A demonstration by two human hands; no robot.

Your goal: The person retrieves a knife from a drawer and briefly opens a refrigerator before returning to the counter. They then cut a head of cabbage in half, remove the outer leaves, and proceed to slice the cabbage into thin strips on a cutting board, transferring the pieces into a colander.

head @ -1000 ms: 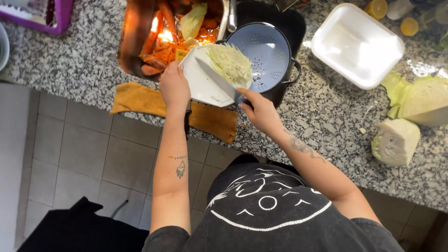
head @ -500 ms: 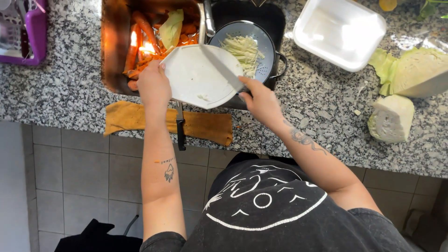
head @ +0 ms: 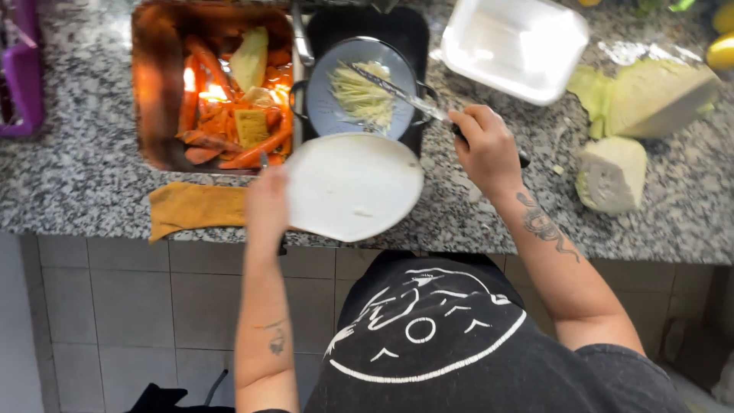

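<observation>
left hand (head: 266, 200) grips white board (head: 353, 186) at near worktop (head: 76, 183) edge | right hand (head: 483, 145) clasps knife (head: 397, 93), blade over colander (head: 359, 88) holding shredded cabbage (head: 364, 95)

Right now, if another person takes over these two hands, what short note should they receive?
Left hand: holds the round white cutting board at its edge, beside the colander; the board looks almost bare.
Right hand: grips the knife, blade lying over the colander.
Done: shredded cabbage lies in the colander.
Left: cabbage wedges sit uncut on the granite counter to the right. A tray of carrot scraps and a yellow cloth are on the left.
</observation>
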